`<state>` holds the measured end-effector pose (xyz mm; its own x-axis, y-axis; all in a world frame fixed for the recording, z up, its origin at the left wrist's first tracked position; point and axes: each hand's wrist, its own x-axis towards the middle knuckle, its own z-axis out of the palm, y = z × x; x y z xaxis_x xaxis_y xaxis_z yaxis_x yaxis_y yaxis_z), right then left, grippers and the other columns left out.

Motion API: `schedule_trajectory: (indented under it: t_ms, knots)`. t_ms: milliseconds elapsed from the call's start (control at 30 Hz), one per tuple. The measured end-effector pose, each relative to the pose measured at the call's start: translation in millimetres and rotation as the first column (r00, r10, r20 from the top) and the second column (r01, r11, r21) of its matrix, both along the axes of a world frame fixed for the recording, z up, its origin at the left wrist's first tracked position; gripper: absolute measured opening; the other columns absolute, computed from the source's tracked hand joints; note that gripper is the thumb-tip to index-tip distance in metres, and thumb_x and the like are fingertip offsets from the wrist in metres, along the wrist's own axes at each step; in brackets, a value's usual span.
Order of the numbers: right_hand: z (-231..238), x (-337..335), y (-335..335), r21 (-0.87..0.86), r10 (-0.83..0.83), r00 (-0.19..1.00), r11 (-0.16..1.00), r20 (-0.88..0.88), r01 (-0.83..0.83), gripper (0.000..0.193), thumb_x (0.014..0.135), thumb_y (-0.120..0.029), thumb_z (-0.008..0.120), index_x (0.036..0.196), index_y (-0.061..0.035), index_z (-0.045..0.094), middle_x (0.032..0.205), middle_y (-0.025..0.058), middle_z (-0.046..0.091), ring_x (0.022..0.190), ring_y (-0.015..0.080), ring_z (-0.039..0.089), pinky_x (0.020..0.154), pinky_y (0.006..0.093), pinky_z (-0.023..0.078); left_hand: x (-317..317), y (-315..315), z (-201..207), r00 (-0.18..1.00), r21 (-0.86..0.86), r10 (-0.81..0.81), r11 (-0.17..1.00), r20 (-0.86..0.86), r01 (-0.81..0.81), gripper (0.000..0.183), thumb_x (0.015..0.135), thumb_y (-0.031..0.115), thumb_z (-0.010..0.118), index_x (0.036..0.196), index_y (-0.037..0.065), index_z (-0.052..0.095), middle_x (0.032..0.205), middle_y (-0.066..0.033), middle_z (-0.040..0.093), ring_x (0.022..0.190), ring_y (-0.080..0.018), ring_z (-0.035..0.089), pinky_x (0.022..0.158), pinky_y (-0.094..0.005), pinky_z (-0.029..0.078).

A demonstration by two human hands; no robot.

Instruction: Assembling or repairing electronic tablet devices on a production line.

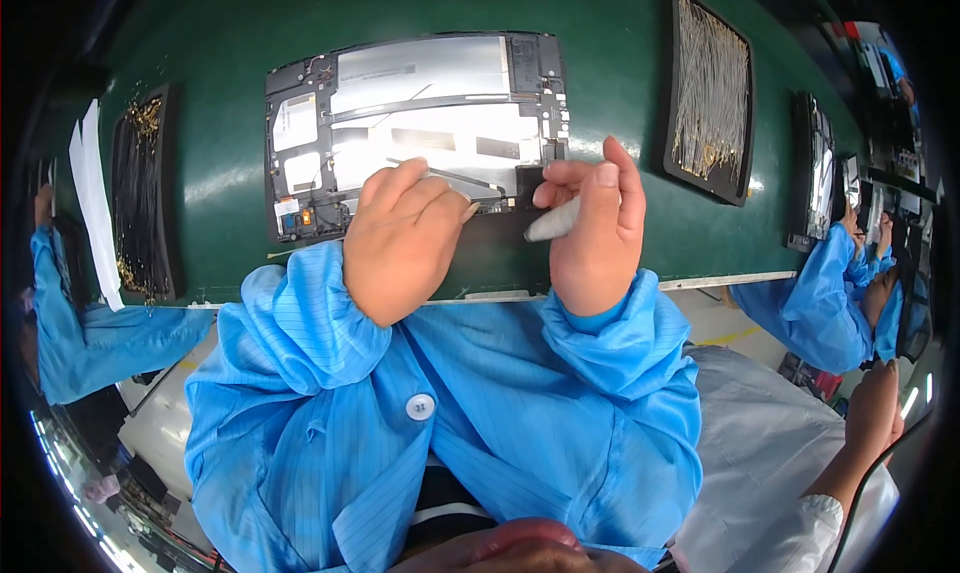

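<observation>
An opened tablet-like device (420, 68), with silvery panels, a dark frame and thin cables, lies on the green table in front of me. My left hand (405, 233) rests over its near edge with fingers curled together; whatever they hold is hidden. A thin dark strip (455, 177) runs out past those fingers over the silvery panel. My right hand (600, 223) is at the near right corner, its fingers apart and some bent against the edge beside a black square part (530, 180). One digit of this hand is wrapped in a white cover (555, 221).
To the left stands a black tray (165, 203) of dark thin cables with gold ends, beside white paper strips (92, 203). A tray (662, 123) of grey cables stands at the right. Further right lies another device (815, 163). Co-workers in blue sleeves (815, 298) sit on both sides.
</observation>
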<state>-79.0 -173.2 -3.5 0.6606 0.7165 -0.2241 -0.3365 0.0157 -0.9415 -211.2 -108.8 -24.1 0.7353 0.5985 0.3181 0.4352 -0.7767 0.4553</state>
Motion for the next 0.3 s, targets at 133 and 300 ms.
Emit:
schedule_trajectory:
  t_ms: [133,300]
  knots:
    - [-15,-5,0,0.079,-0.034,0.957,0.997,0.289,0.011,0.033,0.086,-0.016,0.038,0.112,0.0041,0.033,0.087,0.0125,0.056,0.07,0.0123,0.049,0.067,0.0263,0.041,0,1,-1,1.0,0.015,-0.002,1.0,0.022,0.002,0.014,0.064,0.008,0.061,0.077,0.005,0.056,0.078,-0.0069,0.054,0.086,-0.0267,0.048,0.076,-0.037,0.036]
    - [-32,-5,0,0.162,-0.017,0.885,0.984,0.466,-0.067,0.03,0.086,-0.016,0.039,0.11,0.0015,0.035,0.088,0.0135,0.056,0.08,0.0166,0.052,0.076,0.0283,0.04,0,1,-2,1.0,0.013,-0.002,1.0,0.013,0.002,0.015,0.064,0.007,0.061,0.078,0.006,0.056,0.08,-0.007,0.054,0.087,-0.0269,0.048,0.077,-0.0375,0.036]
